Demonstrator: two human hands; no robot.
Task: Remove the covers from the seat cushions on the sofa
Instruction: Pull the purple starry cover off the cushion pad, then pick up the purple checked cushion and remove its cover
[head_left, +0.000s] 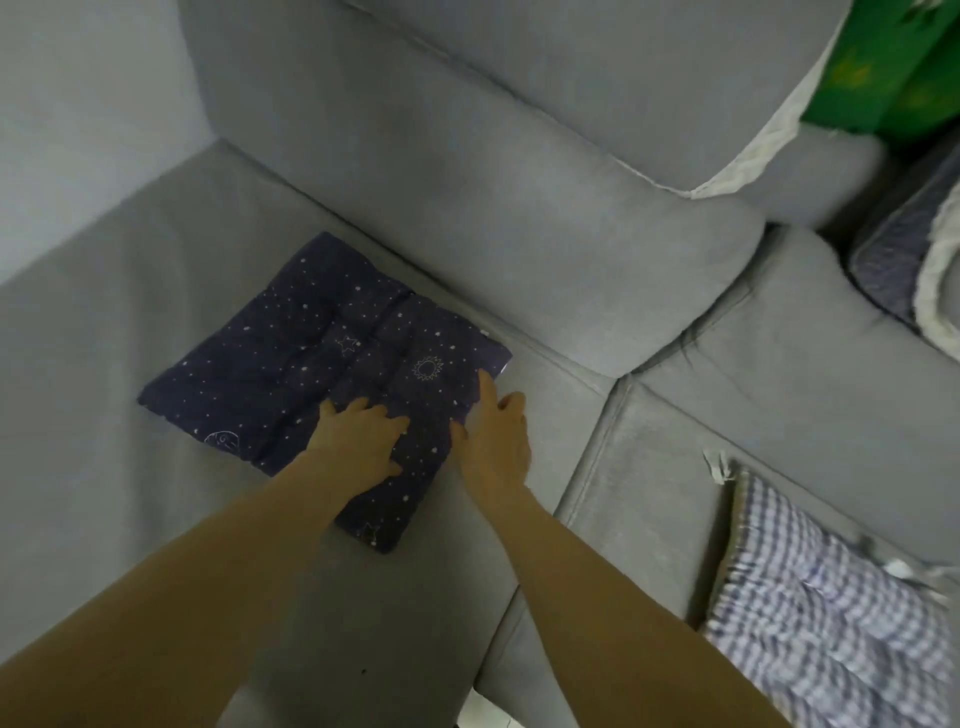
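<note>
Barely begun, it seems: the navy star-print cushion (291, 358) lies flat on the grey sofa seat (130, 415), cover on, with the left hand (358, 439) pressing it open-palmed, the right hand (496, 436) open-fingered at its right edge, and the checked cushion (831, 634) also covered.

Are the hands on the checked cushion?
No, the left hand and right hand touch the starry cushion; the checked cushion lies apart.
</note>
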